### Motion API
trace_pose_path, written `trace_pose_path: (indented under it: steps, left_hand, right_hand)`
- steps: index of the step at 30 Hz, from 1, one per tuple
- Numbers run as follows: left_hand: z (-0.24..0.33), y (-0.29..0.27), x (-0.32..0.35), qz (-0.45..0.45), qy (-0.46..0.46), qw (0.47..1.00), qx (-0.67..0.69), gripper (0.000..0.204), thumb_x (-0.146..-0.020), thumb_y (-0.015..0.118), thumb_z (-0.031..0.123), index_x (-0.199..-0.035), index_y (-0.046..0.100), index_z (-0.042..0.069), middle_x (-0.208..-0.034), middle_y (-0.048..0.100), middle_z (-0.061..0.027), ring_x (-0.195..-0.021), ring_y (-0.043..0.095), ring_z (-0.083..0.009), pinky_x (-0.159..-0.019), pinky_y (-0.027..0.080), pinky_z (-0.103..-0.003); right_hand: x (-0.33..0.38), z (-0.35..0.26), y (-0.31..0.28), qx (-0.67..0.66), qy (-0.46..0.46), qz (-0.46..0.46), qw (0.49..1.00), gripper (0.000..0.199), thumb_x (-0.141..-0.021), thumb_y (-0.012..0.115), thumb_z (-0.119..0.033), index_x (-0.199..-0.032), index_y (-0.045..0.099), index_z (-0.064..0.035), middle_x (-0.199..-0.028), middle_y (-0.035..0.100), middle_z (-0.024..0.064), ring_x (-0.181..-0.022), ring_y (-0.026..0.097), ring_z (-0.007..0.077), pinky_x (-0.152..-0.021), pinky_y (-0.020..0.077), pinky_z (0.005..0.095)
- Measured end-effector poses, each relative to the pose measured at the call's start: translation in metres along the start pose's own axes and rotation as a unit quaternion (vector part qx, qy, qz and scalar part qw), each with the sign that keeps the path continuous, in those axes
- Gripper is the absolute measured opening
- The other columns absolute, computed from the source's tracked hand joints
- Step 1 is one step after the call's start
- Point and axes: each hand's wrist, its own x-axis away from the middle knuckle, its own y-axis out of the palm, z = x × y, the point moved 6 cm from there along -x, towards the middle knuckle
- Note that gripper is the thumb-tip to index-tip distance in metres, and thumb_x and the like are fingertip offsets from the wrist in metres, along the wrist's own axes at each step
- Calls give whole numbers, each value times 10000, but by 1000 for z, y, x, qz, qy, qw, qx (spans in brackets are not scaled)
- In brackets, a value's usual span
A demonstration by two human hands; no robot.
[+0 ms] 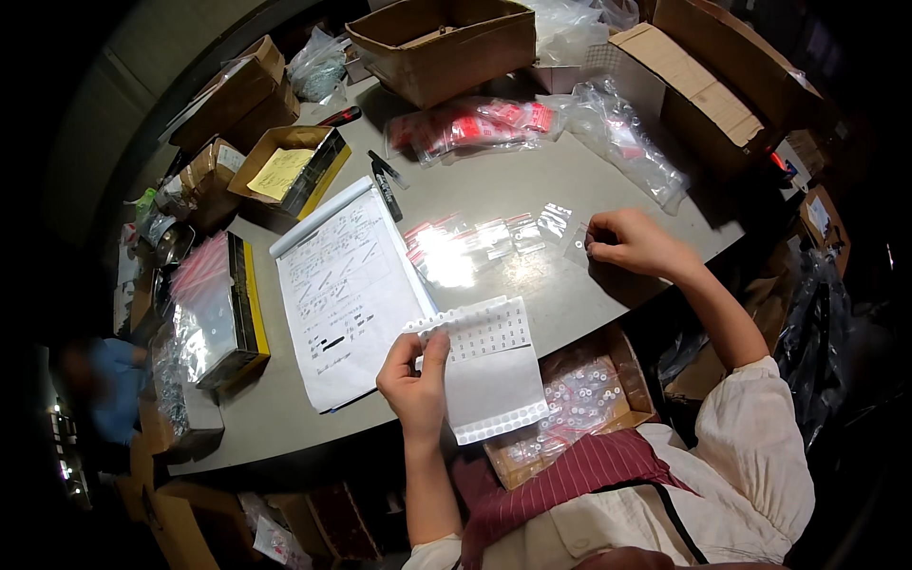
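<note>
Maroon striped cloth (589, 470) nearest, across a pale shirt (750, 418). Left hand (416, 378) clamped on white sticker sheet (494, 389), over the near edge of the worktop (598, 180). Right hand (629, 243) with fingertips together at small clear bag (575, 250); pinching or merely pressing, cannot tell. Seemingly at the labelling step; probably calls next for peeling from the sheet again, kept steady.

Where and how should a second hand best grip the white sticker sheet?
Probably pinch the sticker sheet by the right edge of its blank middle, coming from the right: it is thin, stickers line both ends, and the left hand grips its upper left.
</note>
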Motion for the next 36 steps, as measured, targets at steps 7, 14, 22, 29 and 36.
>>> trace_pose_path:
  steps: [7,14,22,29,36]
  left_hand:
    - [3,0,0,1,5,1000,-10,194,-914,753,35,-795,612,-24,-714,554,34,-685,450,-43,-608,363,-215]
    - [1,-2,-1,0,17,1000,-14,172,-908,757,47,-818,636,-35,-736,598,15,-709,493,-58,-647,410,-221]
    - [10,1,0,8,38,999,-25,201,-921,717,33,-763,600,-5,-719,549,54,-680,430,-33,-605,332,-216]
    - [10,-2,1,4,41,999,-31,183,-914,726,35,-784,611,-23,-722,561,37,-694,450,-41,-620,361,-217]
    - [2,-3,-2,-3,37,999,-35,221,-900,756,51,-789,586,-38,-706,533,8,-691,452,-63,-630,397,-231]
  right_hand:
    - [-5,-9,-4,207,11,18,978,288,-870,717,-235,-918,611,29,-849,666,246,-875,652,455,-733,492,512]
    - [-47,-22,-6,4,-82,31,996,263,-846,729,-189,-940,616,29,-873,669,228,-867,648,438,-775,516,487]
    - [-49,-32,21,121,-143,91,978,229,-831,705,-72,-990,564,13,-909,658,193,-851,643,413,-738,511,477]
    - [-43,-38,22,196,-64,48,977,303,-865,758,-165,-989,541,6,-951,650,207,-901,634,417,-763,503,472]
    - [-70,-52,21,-17,-164,-6,986,321,-821,685,-68,-1115,587,13,-1028,659,223,-986,633,422,-859,513,455]
